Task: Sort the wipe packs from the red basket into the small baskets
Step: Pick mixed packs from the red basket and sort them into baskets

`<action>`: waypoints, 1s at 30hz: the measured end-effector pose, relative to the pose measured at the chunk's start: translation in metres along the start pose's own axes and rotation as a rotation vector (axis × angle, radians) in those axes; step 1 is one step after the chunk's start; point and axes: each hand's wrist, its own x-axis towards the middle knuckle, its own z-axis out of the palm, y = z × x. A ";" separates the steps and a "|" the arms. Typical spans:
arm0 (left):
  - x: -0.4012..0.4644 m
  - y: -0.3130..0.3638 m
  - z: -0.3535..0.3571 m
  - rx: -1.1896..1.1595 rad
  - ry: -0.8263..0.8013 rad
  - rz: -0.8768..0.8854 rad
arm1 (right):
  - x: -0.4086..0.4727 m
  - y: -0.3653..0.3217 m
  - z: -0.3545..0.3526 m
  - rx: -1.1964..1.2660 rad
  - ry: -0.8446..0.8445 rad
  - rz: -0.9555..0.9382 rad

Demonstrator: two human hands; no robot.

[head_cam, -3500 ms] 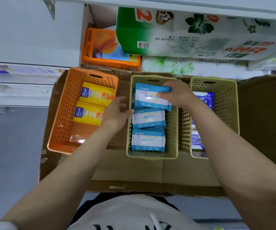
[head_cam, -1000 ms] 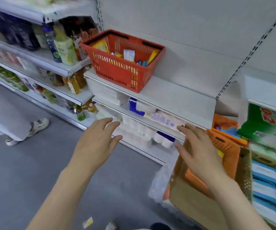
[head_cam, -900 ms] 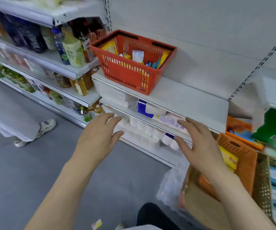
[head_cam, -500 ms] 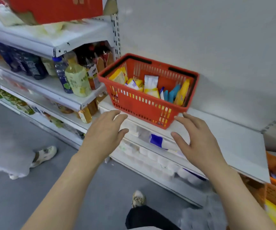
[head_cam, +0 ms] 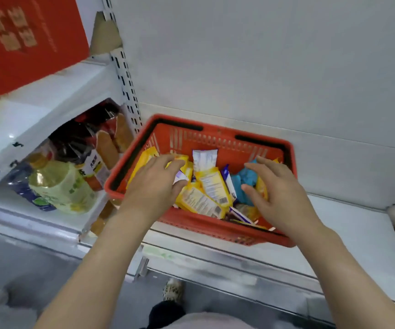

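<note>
Red basket (head_cam: 217, 230): slotted plastic, black handles folded along the rim, standing on a white shelf (head_cam: 358, 236) against the grey back panel
Wipe packs (head_cam: 213, 186): jumbled loosely inside the basket, mostly yellow with white printed backs, one blue pack (head_cam: 245, 178) toward the right side, a white upright one near the back wall
Left hand (head_cam: 154, 186): over the left part of the basket, fingers relaxed and slightly spread, fingertips touching the yellow packs, nothing gripped
Right hand (head_cam: 278, 193): over the right part of the basket, fingers loosely curved and apart, thumb beside the blue pack, holding nothing
Neighbouring shelf: bottles (head_cam: 58, 186) of pale yellow and dark liquid to the left of the basket, a red box (head_cam: 25, 41) on the shelf above
Floor: grey, a patterned shoe (head_cam: 172, 290) visible below the shelf edge
Change from half a second ago: then both hands short of the basket's front wall, outside it; now reaching over the rim and above the packs, basket seen from higher and closer
Change from 3.5 s ago: then placing a blue pack in a small green basket; those small baskets now out of view
</note>
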 end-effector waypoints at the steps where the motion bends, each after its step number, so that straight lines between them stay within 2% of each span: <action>1: 0.013 -0.008 0.003 -0.009 -0.001 0.029 | 0.007 -0.001 0.005 -0.012 0.001 0.026; 4: 0.053 -0.028 0.014 -0.018 -0.047 0.110 | 0.029 -0.004 0.019 -0.032 0.010 0.106; 8: 0.094 -0.045 0.027 -0.030 -0.126 0.189 | 0.052 -0.004 0.045 -0.031 -0.072 0.202; 15: 0.131 -0.052 0.047 -0.065 -0.246 0.247 | 0.102 0.009 0.094 -0.105 -0.403 0.351; 18: 0.134 -0.056 0.053 -0.081 -0.272 0.240 | 0.119 0.014 0.108 -0.265 -0.528 0.423; 21: 0.135 -0.060 0.060 -0.084 -0.295 0.229 | 0.119 0.017 0.121 -0.486 -0.621 0.377; 23: 0.135 -0.061 0.064 -0.091 -0.317 0.215 | 0.117 0.019 0.127 -0.510 -0.639 0.364; 26: 0.135 -0.059 0.069 -0.111 -0.348 0.209 | 0.117 0.029 0.126 -0.387 -0.629 0.401; 30: 0.135 -0.055 0.070 -0.195 -0.385 0.210 | 0.113 0.038 0.118 -0.197 -0.500 0.547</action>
